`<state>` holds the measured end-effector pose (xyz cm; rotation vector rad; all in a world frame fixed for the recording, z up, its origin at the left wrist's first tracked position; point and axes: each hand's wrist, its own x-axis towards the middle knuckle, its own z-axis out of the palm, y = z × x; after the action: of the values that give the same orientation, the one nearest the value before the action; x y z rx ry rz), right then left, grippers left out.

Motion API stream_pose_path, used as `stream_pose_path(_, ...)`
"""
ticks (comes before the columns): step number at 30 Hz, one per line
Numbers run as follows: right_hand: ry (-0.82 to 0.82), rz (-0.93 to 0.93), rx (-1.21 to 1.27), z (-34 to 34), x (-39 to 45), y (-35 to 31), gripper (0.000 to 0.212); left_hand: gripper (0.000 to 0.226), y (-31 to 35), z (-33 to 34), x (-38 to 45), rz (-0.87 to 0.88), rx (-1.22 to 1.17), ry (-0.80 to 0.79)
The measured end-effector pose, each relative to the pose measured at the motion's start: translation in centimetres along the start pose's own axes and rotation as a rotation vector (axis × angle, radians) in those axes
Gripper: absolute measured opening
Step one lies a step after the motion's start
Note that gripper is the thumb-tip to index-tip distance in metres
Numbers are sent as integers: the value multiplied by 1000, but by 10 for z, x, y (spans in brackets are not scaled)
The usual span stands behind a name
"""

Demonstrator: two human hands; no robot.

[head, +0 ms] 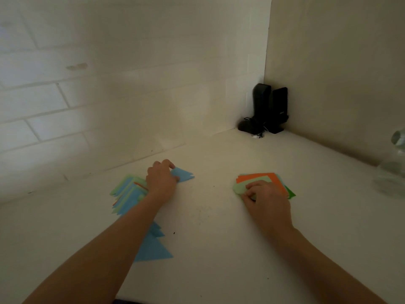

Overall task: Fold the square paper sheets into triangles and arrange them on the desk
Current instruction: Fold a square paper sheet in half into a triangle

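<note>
The fingers (169, 165) of the left hand (161, 178) are curled down onto a folded blue triangle (183, 174), which is held against the tabletop (210, 216) at about 11 o'clock from the middle of the head view. The triangle's point is directed toward 3 o'clock, out from under the hand. The fingers of the right hand (266, 197) are bent over the near corner of a pale green sheet (252, 184), and that corner is pinched at about 2 o'clock. This sheet lies on top of a stack of square sheets (271, 179); orange paper is seen beneath it, and a darker green edge is seen at the stack's right side.

At 9 o'clock from the left hand, a fanned group of pale green and blue triangles (127, 194) is spread on the tabletop, with thin orange edges showing between the layers. It is partly covered by the left forearm. Toward 6 o'clock, more blue triangles (153, 249) are overlapped in a row, the largest nearest the viewer.

In the far corner at 1 o'clock, two upright black speakers (270, 106) are set against the walls, with a tangle of dark cable at their base. At the right edge, a clear blurred object (392, 170) is seen; what it is cannot be told.
</note>
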<state>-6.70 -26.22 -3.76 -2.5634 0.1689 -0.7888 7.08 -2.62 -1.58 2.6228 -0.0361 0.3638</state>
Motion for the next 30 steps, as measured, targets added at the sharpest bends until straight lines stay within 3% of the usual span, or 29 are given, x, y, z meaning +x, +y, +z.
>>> stream_pose_path(3,-47,90,119,-5,1,3,14,47,5,-7,-2,1,-7,44)
stream_pose_path(7,-20,147,199,-25,2,-1,21,30,37,-26,-17,272,-185,127)
stream_pose_path(11,118,-27,62,-48,-10,-14,24,22,77,-40,-71,681,-378,-40)
stream_pose_path(15,91,-130,11,-55,-35,-25,26,22,82,-26,-119,960,-333,-191)
stream_pose_path(19,39,-128,39,-51,-63,-25,30,26,62,-10,-147,830,-347,-297)
stream_pose_path(26,-161,-10,121,-51,-78,-21,20,35,51,-7,-165,757,-377,-292)
stream_pose_path(30,-279,-60,218,-58,-73,-12,14,16,49,-2,-167,679,-454,-250)
